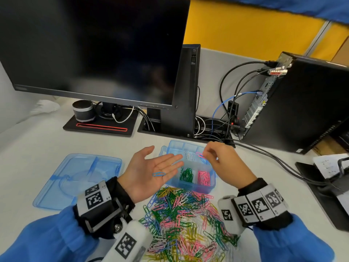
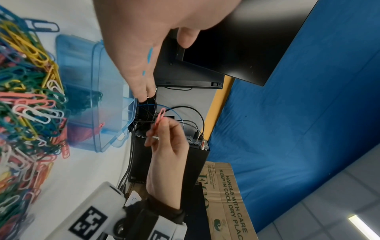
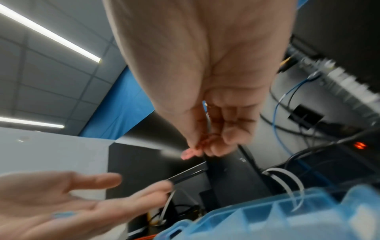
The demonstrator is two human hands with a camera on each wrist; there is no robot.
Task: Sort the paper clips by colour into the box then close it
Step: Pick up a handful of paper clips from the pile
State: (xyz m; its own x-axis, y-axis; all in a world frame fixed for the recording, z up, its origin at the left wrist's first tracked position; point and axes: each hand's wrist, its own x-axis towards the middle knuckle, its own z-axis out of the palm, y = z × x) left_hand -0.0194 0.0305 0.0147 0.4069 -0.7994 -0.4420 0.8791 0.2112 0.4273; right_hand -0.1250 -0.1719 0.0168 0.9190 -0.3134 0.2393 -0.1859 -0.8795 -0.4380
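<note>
My left hand (image 1: 163,160) lies open, palm up, just left of the blue compartment box (image 1: 196,188). One blue paper clip (image 1: 158,174) rests on its palm, also visible in the left wrist view as the blue clip (image 2: 149,55). My right hand (image 1: 205,153) hovers over the box's far side and pinches a pink clip (image 1: 199,154) between thumb and fingertips; the pink clip (image 2: 160,117) sticks up from the pinch. The box holds white clips (image 1: 189,155), green clips (image 1: 186,175) and pink clips (image 1: 204,178) in separate compartments. A mixed pile of clips (image 1: 185,220) lies in front of the box.
The box's blue lid (image 1: 75,179) lies flat on the table to the left. Behind stand a dark monitor (image 1: 90,48), a small speaker (image 1: 83,111) and a PC tower (image 1: 306,103), with cables (image 1: 273,159) running across the table on the right.
</note>
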